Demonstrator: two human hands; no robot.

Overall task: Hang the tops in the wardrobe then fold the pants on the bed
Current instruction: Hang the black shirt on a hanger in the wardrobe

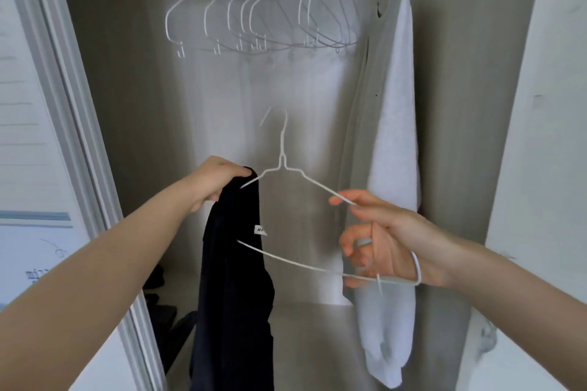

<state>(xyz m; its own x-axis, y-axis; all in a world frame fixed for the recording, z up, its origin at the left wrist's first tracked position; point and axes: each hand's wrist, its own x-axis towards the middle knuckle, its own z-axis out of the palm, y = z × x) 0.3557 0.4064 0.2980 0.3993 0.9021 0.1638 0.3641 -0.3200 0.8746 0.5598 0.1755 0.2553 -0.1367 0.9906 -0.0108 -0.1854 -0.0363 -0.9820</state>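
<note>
black top (233, 295), white hanger (282, 165), white towel (392, 168)

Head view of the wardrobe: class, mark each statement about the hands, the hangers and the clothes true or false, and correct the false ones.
1. The left hand grips a dark navy fabric top. True.
2. The right hand holds a brown wooden hanger. False: it holds a white wire hanger.
3. The held hanger already hangs from the rail. False: it is held below the row of empty white wire hangers.
4. A white garment hangs at the wardrobe's right side. True.
5. The dark top has a small white label. True.
</note>
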